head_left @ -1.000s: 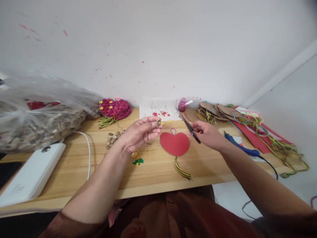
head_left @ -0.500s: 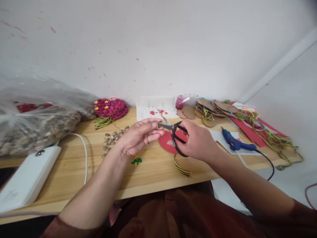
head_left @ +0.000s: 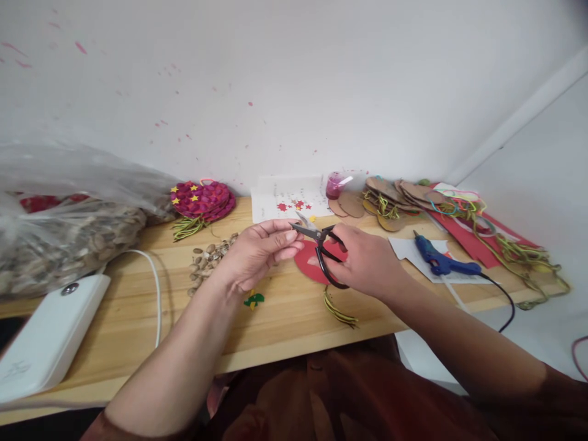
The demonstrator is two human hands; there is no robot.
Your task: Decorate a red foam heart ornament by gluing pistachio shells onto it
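My right hand point(head_left: 367, 257) is closed round the black handles of a pair of scissors point(head_left: 324, 236), whose blades are spread and point left. At the blade tips, my left hand point(head_left: 260, 251) pinches a small brown piece that looks like a nut shell; the fingers mostly hide it. Below the scissors lies a red round card point(head_left: 305, 263) with a yellow-green string tassel point(head_left: 339, 312) at its lower edge. A pile of nut shells point(head_left: 202, 266) sits beside my left wrist. Small green and yellow cutouts point(head_left: 253, 299) lie nearer me.
At left are a plastic bag of shells point(head_left: 92, 245) and a white power bank point(head_left: 55, 337) with a cable. Along the back stand a purple starred ornament point(head_left: 206, 202), a paint cup point(head_left: 336, 185) and cardboard discs point(head_left: 390, 193). A blue glue gun point(head_left: 441, 257) lies at right.
Both hands stay almost in place. The lower blade now lies against my left thumb tip, and the small brown piece shows less between the fingers. The view has shifted slightly.
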